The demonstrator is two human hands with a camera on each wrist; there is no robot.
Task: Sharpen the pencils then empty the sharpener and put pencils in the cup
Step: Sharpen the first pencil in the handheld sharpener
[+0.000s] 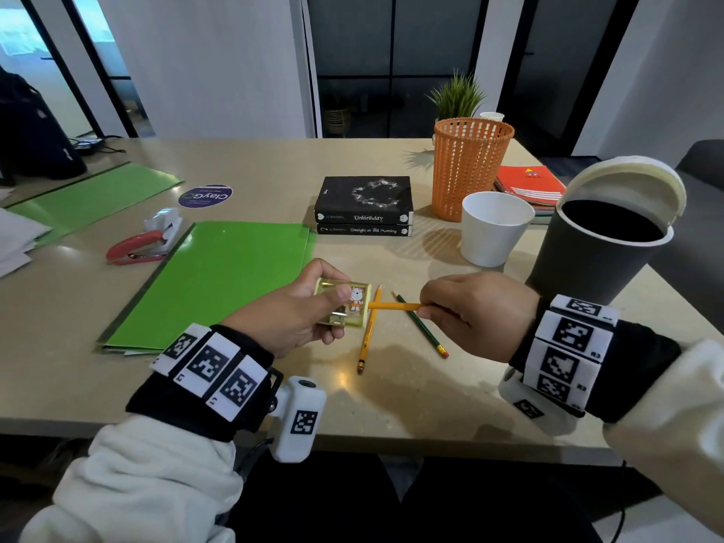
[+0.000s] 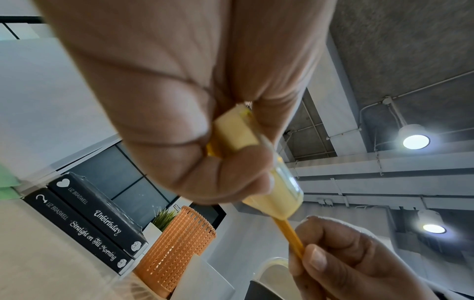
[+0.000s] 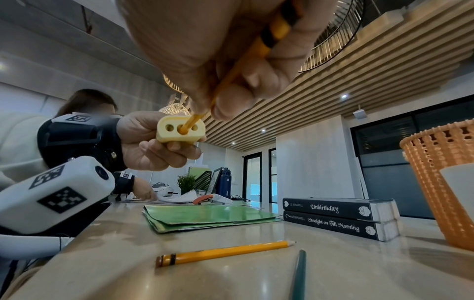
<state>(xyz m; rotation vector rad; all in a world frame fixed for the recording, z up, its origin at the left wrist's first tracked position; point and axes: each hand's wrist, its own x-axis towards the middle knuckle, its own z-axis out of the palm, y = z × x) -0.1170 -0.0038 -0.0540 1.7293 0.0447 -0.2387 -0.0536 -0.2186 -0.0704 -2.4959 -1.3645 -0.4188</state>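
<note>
My left hand (image 1: 301, 311) grips a yellow see-through sharpener (image 1: 346, 305) with a bear sticker, lifted just above the table. My right hand (image 1: 466, 311) pinches a yellow pencil (image 1: 395, 306) whose tip sits in the middle hole of the sharpener (image 3: 180, 130). The same pencil (image 2: 288, 237) enters the sharpener (image 2: 271, 194) from below in the left wrist view. A second yellow pencil (image 1: 368, 331) and a green pencil (image 1: 421, 327) lie on the table under the hands. The white cup (image 1: 495, 229) stands empty behind my right hand.
A dark bin (image 1: 595, 248) with its white lid tipped up stands at the right. An orange mesh basket (image 1: 470, 166), two stacked black books (image 1: 364, 205), a green folder (image 1: 219, 280), a red stapler (image 1: 145, 244) and notebooks (image 1: 529, 186) lie around. Another person (image 3: 87, 105) sits further along the table.
</note>
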